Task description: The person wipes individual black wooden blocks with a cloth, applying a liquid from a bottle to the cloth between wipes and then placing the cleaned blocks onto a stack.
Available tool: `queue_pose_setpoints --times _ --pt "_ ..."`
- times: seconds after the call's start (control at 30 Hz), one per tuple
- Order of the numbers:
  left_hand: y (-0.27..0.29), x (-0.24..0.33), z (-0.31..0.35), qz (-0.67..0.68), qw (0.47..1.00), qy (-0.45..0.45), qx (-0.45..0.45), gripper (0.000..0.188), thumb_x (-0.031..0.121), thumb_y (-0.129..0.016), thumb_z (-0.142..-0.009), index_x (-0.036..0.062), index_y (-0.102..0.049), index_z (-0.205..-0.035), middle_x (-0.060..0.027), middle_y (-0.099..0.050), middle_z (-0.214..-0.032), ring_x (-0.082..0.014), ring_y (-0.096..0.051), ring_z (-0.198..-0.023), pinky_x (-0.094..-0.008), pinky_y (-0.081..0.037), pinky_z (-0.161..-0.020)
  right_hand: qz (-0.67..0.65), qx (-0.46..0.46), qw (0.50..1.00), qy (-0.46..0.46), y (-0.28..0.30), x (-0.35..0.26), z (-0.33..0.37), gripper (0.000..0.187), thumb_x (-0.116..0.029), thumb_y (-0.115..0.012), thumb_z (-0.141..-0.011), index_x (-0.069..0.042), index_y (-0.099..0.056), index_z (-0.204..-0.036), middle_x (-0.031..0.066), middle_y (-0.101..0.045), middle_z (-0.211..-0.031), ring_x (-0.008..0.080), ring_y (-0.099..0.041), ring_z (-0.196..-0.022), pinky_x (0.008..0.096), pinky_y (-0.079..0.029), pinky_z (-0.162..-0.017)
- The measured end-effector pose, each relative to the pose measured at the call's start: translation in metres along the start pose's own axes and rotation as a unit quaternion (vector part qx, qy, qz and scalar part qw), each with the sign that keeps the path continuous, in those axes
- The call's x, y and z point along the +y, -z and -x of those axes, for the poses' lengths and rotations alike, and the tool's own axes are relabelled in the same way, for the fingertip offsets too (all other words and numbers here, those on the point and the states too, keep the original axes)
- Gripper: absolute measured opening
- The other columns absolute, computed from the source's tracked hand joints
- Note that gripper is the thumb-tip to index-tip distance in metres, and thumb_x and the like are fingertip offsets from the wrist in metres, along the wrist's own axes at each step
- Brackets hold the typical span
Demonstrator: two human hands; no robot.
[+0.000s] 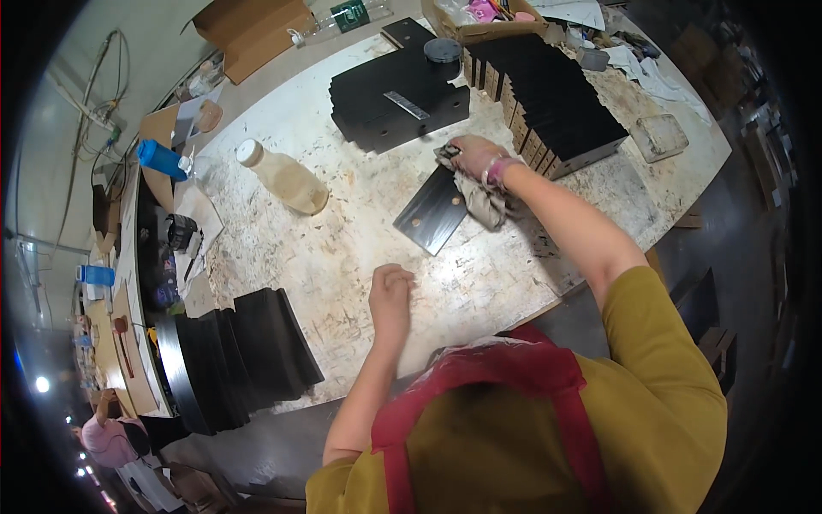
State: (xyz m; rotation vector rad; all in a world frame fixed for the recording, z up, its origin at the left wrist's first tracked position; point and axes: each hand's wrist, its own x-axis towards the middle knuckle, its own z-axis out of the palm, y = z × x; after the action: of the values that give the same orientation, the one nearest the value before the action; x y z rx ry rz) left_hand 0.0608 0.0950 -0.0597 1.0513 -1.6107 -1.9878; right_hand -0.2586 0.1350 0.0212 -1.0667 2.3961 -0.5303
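clutching a crumpled rag [485, 202] by the edge of a dark panel [432, 212] flat on the surface [342, 253], the right hand [476, 158] could shove the panel askew, the left hand [391, 298] curled closed, bracing nothing.

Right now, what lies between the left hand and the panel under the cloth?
Nothing but bare, stained tabletop lies between the left hand and the panel; the head view shows it.
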Motion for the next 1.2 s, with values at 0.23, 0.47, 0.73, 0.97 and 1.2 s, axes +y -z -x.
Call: queue_pose_setpoints --times 0.23,0.47,0.73,0.97,1.2 --pt "-0.047 0.052 -0.039 -0.598 0.75 -0.282 -0.013 0.083 0.036 -0.077 -0.07 0.0011 -0.042 -0.137 -0.0254 -0.042 -0.136 -0.0404 -0.045 -0.12 -0.048 -0.035 -0.103 -0.085 0.034 0.996 0.006 -0.009 0.011 0.041 0.037 -0.024 -0.061 -0.085 -0.01 -0.062 -0.12 0.0163 -0.064 -0.115 0.0344 -0.061 -0.107 0.0396 -0.048 -0.093" --pt "-0.033 0.041 -0.001 -0.588 0.765 -0.256 -0.051 0.08 0.031 -0.079 -0.069 0.0007 -0.045 -0.135 -0.0281 -0.04 -0.137 -0.0435 -0.043 -0.121 -0.0494 -0.034 -0.103 0.049 0.11 0.978 0.171 -0.044 0.028 0.063 0.022 -0.012 -0.057 -0.082 -0.013 -0.065 -0.103 0.0131 -0.064 -0.101 0.0321 -0.063 -0.092 0.0395 -0.052 -0.081" --pt "-0.032 0.082 -0.034 -0.546 0.789 -0.264 -0.102 0.062 0.036 -0.08 -0.072 -0.0004 -0.057 -0.117 -0.0228 -0.054 -0.122 -0.0376 -0.055 -0.105 -0.0424 -0.045 -0.089 0.018 0.071 0.995 0.07 -0.023 0.058 0.106 0.036 -0.032 -0.068 -0.082 -0.01 -0.06 -0.11 0.0142 -0.06 -0.106 0.0311 -0.06 -0.1 0.0384 -0.051 -0.083" --pt "-0.105 0.098 -0.157 -0.539 0.804 -0.132 -0.214 0.024 0.024 -0.072 -0.081 0.0021 -0.063 -0.083 -0.014 -0.065 -0.075 -0.0274 -0.062 -0.072 -0.0378 -0.048 -0.067 0.017 0.097 0.993 0.067 -0.032 0.056 0.107 0.047 -0.036 -0.074 -0.077 -0.009 -0.057 -0.112 0.0146 -0.058 -0.108 0.0322 -0.059 -0.102 0.0396 -0.051 -0.084" --pt "-0.068 0.09 -0.126 -0.461 0.859 -0.187 -0.121 0.029 0.02 -0.066 -0.086 0.0013 -0.063 -0.107 -0.0186 -0.067 -0.098 -0.0334 -0.066 -0.09 -0.0402 -0.051 -0.08 -0.129 0.123 0.982 0.062 -0.039 0.078 0.099 0.041 -0.036 -0.068 -0.084 -0.007 -0.06 -0.11 0.0162 -0.061 -0.101 0.0315 -0.062 -0.096 0.0387 -0.05 -0.084"
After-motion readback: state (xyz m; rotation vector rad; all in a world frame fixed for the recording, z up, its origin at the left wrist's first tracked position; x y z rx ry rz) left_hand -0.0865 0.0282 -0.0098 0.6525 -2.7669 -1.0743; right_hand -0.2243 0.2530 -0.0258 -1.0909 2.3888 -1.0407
